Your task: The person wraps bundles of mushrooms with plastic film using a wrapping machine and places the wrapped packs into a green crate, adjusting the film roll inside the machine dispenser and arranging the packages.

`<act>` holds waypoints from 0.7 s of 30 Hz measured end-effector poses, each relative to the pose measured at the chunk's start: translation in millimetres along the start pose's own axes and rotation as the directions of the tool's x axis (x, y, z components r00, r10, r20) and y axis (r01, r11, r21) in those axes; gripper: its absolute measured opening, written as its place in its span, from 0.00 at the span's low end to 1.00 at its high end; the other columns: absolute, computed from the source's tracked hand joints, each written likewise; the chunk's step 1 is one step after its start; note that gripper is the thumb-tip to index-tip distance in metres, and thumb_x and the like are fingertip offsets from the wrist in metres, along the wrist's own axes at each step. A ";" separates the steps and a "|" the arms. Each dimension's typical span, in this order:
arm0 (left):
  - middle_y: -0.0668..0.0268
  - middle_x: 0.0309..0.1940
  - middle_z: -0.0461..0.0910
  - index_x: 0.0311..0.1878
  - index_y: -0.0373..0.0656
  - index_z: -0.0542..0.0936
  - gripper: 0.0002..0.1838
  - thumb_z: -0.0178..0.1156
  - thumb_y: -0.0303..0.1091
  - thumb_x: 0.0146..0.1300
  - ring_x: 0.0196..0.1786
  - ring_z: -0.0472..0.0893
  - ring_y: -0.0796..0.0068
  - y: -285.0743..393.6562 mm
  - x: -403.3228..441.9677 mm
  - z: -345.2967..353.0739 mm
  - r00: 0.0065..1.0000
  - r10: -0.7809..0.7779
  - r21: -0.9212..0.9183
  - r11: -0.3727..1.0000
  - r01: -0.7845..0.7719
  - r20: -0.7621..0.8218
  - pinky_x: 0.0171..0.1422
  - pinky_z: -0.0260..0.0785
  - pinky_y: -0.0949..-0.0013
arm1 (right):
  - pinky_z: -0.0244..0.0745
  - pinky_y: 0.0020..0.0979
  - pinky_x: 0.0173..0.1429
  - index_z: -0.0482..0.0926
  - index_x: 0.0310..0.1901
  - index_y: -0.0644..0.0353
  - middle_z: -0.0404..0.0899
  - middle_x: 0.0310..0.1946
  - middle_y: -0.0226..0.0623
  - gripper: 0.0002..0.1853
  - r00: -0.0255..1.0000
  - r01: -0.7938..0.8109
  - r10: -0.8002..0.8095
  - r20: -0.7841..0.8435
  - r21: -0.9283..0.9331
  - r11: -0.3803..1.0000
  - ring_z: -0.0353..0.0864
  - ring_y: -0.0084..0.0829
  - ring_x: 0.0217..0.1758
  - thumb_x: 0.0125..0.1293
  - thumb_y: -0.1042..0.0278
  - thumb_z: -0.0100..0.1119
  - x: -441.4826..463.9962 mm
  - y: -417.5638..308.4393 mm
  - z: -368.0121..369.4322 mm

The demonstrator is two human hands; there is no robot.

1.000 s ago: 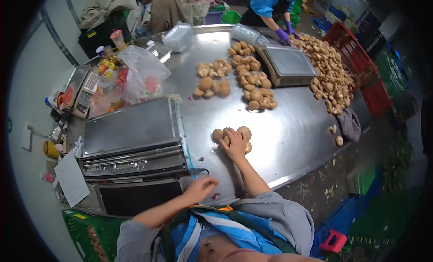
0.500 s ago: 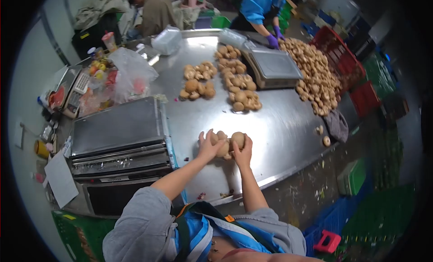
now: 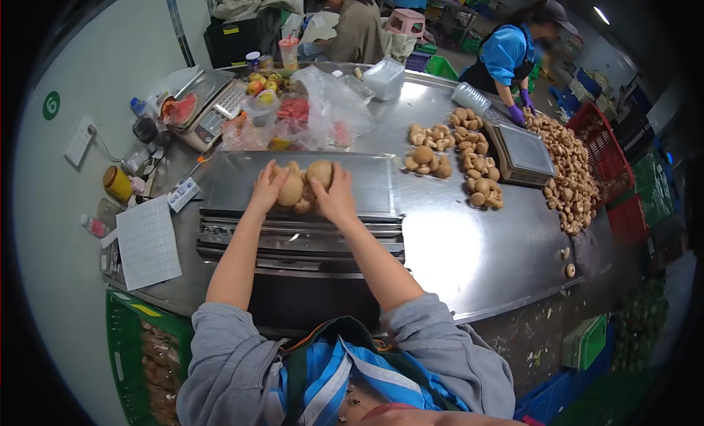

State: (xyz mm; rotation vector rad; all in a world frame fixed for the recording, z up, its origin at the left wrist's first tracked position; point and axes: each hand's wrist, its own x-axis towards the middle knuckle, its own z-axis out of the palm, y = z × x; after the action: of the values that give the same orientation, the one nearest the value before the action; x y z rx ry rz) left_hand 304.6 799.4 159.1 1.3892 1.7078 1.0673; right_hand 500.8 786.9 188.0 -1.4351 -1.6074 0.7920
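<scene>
A cluster of brown mushrooms [image 3: 295,188] is over the flat metal top of the wrapping machine [image 3: 367,178], held between both hands. My left hand [image 3: 268,188] wraps round its left side, fingers curved over the caps. On the right side, my right hand [image 3: 334,193] has its fingers round a large cap. Any tray under the mushrooms is hidden by them and the hands. Groups of mushrooms [image 3: 431,149] sit to the right on the steel table [image 3: 447,239].
A co-worker in blue [image 3: 506,56] with purple gloves reaches to a big mushroom pile [image 3: 576,173] beside a scale [image 3: 524,151]. Plastic bags [image 3: 330,107], fruit and another scale [image 3: 209,125] stand behind the machine. A gridded paper [image 3: 148,241] lies left. Another person [image 3: 356,30] sits at the back.
Both hands have carried the mushroom cluster left from the steel table to over the machine's top. The view has turned left. One second ago only my right hand was on the mushrooms.
</scene>
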 end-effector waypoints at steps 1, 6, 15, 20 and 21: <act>0.49 0.64 0.59 0.65 0.44 0.62 0.39 0.53 0.61 0.58 0.67 0.56 0.52 -8.7 1.6 -17.2 1.000 -0.006 -0.002 1.000 0.006 0.003 0.69 0.50 0.59 | 0.61 0.45 0.62 0.56 0.63 0.63 0.60 0.57 0.57 0.38 1.000 -0.006 0.006 0.004 -0.003 1.000 0.62 0.55 0.60 0.58 0.49 0.57 -4.8 -9.1 14.5; 0.52 0.66 0.57 0.67 0.47 0.61 0.38 0.48 0.63 0.60 0.69 0.55 0.51 -40.6 7.8 -65.3 0.998 -0.023 -0.068 0.997 0.028 0.063 0.70 0.46 0.61 | 0.63 0.43 0.61 0.56 0.64 0.67 0.65 0.55 0.61 0.42 0.991 -0.012 0.039 0.131 -0.199 0.980 0.66 0.54 0.59 0.58 0.43 0.55 0.0 -20.9 45.7; 0.71 0.32 0.78 0.53 0.53 0.75 0.23 0.57 0.30 0.51 0.32 0.74 0.71 -33.1 -43.8 -226.3 0.409 0.385 0.380 0.154 -0.912 0.827 0.49 0.63 0.69 | 0.73 0.35 0.44 0.65 0.61 0.47 0.78 0.41 0.32 0.29 0.685 0.692 -0.268 0.678 -0.490 0.530 0.77 0.33 0.39 0.56 0.66 0.58 -43.3 26.8 -102.5; 0.75 0.24 0.72 0.52 0.54 0.75 0.22 0.55 0.31 0.50 0.35 0.72 0.76 -32.3 -37.4 -215.5 0.150 0.493 0.286 -0.213 -0.934 0.857 0.52 0.60 0.69 | 0.71 0.33 0.41 0.68 0.58 0.46 0.74 0.29 0.28 0.28 0.448 0.884 -0.277 0.850 -0.374 0.282 0.74 0.30 0.36 0.52 0.66 0.58 -37.3 6.2 -86.3; 0.75 0.21 0.70 0.52 0.54 0.75 0.22 0.55 0.31 0.51 0.36 0.71 0.76 -36.1 -33.0 -207.9 0.108 0.501 0.245 -0.217 -0.945 0.859 0.53 0.60 0.68 | 0.71 0.33 0.41 0.69 0.58 0.46 0.72 0.27 0.27 0.28 0.407 0.905 -0.329 0.852 -0.327 0.274 0.74 0.29 0.36 0.52 0.65 0.58 -36.7 9.9 -75.0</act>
State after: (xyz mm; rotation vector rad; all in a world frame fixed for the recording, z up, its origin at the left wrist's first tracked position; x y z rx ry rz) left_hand 111.9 727.3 216.5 3.4032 0.5502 0.0571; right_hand 572.2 747.2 208.1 -0.6655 -3.1259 -0.0854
